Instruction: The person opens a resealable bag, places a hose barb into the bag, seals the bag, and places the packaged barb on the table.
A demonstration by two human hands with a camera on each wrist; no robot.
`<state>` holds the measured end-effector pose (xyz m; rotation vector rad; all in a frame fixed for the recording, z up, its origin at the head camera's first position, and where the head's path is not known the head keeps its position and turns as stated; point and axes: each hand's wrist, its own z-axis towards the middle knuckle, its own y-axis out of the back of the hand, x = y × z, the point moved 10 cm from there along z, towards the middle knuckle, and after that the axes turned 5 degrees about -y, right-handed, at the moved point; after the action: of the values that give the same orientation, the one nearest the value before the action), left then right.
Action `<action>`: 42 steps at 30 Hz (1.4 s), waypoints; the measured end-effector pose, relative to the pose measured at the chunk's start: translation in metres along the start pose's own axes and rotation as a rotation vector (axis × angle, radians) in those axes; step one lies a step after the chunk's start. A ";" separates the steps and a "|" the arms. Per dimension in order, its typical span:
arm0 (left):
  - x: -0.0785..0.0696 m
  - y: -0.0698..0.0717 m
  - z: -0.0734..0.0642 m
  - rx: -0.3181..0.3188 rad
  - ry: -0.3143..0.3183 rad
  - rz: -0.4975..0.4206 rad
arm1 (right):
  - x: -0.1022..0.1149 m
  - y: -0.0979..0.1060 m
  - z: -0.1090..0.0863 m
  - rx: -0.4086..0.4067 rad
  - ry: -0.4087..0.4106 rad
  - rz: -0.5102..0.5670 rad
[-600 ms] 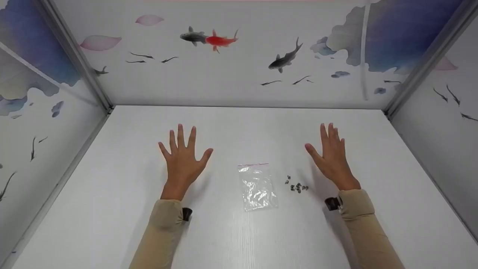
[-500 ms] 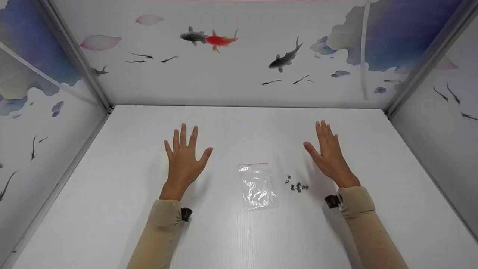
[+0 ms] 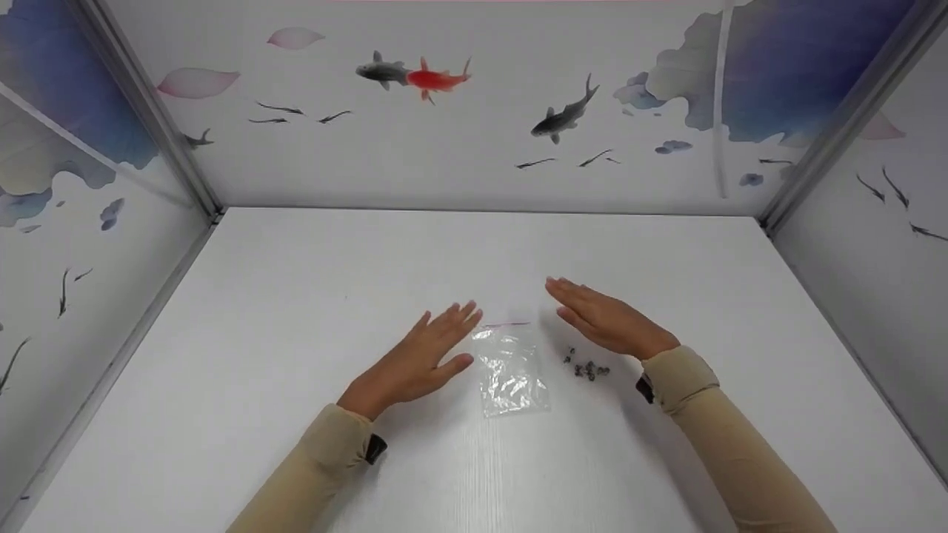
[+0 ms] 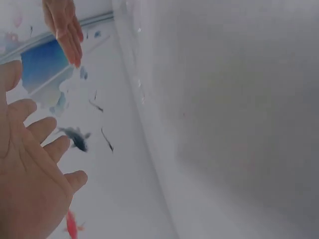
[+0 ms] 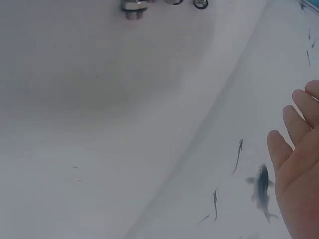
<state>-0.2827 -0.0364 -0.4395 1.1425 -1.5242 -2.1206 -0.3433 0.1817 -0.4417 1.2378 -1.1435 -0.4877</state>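
A clear plastic zip bag (image 3: 512, 377) with a pink strip along its top lies flat on the white table. To its right sits a loose cluster of small metal pieces (image 3: 591, 370); in the right wrist view one metal piece (image 5: 133, 7) shows a threaded end. My left hand (image 3: 415, 363) is held just left of the bag, fingers extended and pointing toward its upper edge. Over the far side of the metal pieces, my right hand (image 3: 613, 323) angles inward with straight fingers. Neither hand holds anything.
White panels printed with fish and petals enclose the table (image 3: 222, 370) on the left, right and back (image 3: 474, 163). Metal posts (image 3: 837, 118) stand at the back corners. Each forearm wears a beige sleeve and a black wrist device (image 3: 376, 448).
Both hands have swung inward from the sides toward the bag, the left one moving right and nearer, the right one moving left. The bag and metal pieces lie where they were.
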 end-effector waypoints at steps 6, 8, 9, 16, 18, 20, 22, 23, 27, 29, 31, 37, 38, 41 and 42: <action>-0.026 -0.034 0.003 0.195 -0.111 0.040 | 0.006 -0.018 0.011 0.040 0.042 -0.117; -0.031 -0.044 0.003 0.255 -0.129 0.044 | 0.008 -0.022 0.014 0.059 0.043 -0.129; -0.033 -0.049 0.003 0.283 -0.136 0.051 | 0.009 -0.024 0.015 0.072 0.046 -0.135; -0.041 -0.072 0.005 0.427 -0.143 0.128 | 0.024 -0.038 0.022 0.141 0.090 -0.161; -0.042 -0.076 0.006 0.452 -0.143 0.145 | 0.025 -0.042 0.024 0.147 0.087 -0.155; -0.043 -0.081 0.005 0.469 -0.143 0.155 | 0.025 -0.045 0.025 0.153 0.074 -0.143; -0.044 -0.084 0.005 0.478 -0.141 0.158 | 0.026 -0.050 0.026 0.163 0.063 -0.137; -0.044 -0.084 0.004 0.479 -0.140 0.157 | 0.027 -0.052 0.026 0.168 0.065 -0.135; -0.045 -0.085 0.003 0.476 -0.138 0.154 | 0.033 -0.059 0.029 0.196 0.086 -0.142; -0.045 -0.084 0.003 0.475 -0.140 0.156 | 0.036 -0.061 0.031 0.207 0.099 -0.148; -0.045 -0.083 0.003 0.473 -0.143 0.160 | 0.036 -0.064 0.031 0.218 0.102 -0.158; -0.043 -0.080 0.002 0.477 -0.141 0.172 | 0.035 -0.065 0.029 0.234 0.087 -0.146; -0.042 -0.080 0.002 0.477 -0.138 0.171 | 0.035 -0.064 0.028 0.232 0.085 -0.142; -0.040 -0.078 0.001 0.467 -0.131 0.166 | 0.034 -0.062 0.026 0.227 0.084 -0.137; -0.039 -0.077 0.001 0.463 -0.129 0.161 | 0.034 -0.061 0.025 0.223 0.085 -0.135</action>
<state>-0.2424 0.0198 -0.4914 0.9842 -2.1650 -1.8154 -0.3351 0.1224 -0.4861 1.5222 -1.0677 -0.4119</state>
